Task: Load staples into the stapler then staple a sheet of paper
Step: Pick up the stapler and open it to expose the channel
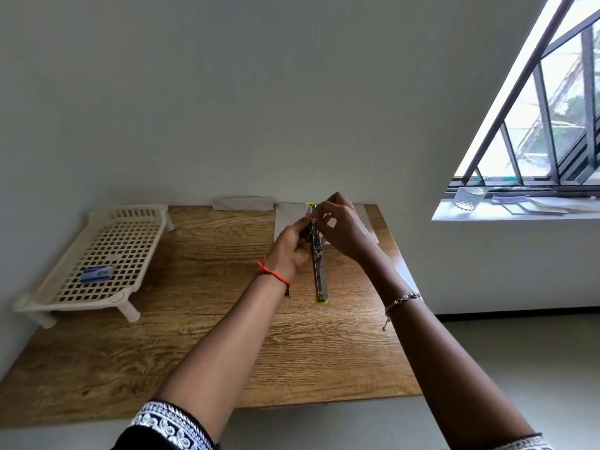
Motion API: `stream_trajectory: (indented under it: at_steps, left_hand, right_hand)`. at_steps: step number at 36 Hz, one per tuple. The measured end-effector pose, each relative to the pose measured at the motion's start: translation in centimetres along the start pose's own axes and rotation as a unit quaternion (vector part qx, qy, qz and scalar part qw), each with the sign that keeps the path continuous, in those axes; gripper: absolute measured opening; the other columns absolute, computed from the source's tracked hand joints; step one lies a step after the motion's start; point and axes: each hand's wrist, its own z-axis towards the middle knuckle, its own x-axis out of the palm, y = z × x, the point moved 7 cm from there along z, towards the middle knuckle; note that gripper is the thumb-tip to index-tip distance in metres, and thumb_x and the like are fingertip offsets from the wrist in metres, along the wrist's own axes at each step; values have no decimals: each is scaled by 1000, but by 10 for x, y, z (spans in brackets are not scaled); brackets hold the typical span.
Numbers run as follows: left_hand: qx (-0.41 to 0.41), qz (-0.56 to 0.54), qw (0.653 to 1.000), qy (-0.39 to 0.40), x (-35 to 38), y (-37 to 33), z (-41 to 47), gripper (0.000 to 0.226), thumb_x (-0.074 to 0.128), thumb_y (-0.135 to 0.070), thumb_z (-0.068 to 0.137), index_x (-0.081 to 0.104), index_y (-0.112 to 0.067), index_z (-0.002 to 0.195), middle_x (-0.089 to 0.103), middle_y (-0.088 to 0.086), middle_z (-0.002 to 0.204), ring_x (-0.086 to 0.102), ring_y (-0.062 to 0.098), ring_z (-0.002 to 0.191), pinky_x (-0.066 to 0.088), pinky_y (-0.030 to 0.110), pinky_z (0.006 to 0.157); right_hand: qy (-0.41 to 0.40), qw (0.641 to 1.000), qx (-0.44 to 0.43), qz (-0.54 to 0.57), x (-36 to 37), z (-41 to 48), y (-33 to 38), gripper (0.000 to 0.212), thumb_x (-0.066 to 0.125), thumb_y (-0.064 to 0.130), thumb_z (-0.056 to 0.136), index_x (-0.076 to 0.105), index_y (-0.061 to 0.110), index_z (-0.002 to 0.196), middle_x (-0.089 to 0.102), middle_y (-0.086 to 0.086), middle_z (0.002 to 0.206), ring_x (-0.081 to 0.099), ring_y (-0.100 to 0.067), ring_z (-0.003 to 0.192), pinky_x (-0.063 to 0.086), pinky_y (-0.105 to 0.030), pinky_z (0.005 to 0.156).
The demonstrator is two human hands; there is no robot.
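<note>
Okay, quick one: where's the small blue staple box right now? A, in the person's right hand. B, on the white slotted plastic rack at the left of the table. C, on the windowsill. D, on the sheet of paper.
B: the small blue staple box lies on top of the white slotted plastic rack, far left of both hands at the opened stapler.

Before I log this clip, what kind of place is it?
Probably a plain room at home or a small office: a wooden table against a bare white wall, a barred window with papers on its sill, and a plastic rack.
</note>
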Motion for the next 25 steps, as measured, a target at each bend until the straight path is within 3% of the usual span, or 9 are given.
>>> stream_trajectory:
  at_steps: [4,9,12,22,25]
  left_hand:
    - [2,17,1000,4,0,-1,3,29,37,-16,100,56,-4,82,69,1,50,66,7,44,51,15,41]
    - [4,13,1000,5,1,0,5,50,35,-14,100,67,-4,63,67,2,45,66,9,42,51,16,39]
    - [5,8,1000,-8,-1,2,4,34,39,-14,99,60,-4,74,67,2,47,66,10,43,54,17,43]
    - [8,20,999,-48,-5,10,6,25,46,-14,97,58,-4,77,66,4,47,66,13,45,54,20,42]
    - [13,24,998,-63,-7,14,7,24,46,-16,97,58,-6,79,63,7,66,63,16,62,54,26,53]
  right_hand:
    - [14,1000,-5,-16,5,-3,0,9,60,14,85,62,5,86,44,-5,93,43,-24,95,30,-20,76]
    - [24,999,0,-24,8,-4,1,11,57,11,87,60,0,87,47,-14,97,42,-32,97,37,-35,88]
    - [36,999,14,-22,9,-4,0,13,55,13,88,59,1,87,48,-16,104,39,-28,99,40,-41,90]
    - [-9,999,-14,-36,7,-10,3,16,55,11,88,58,-3,80,50,-18,94,37,-20,88,43,-38,79]
    - [-26,999,-10,-18,4,-12,5,15,56,8,86,57,-4,78,50,-20,91,39,-22,85,39,-33,72]
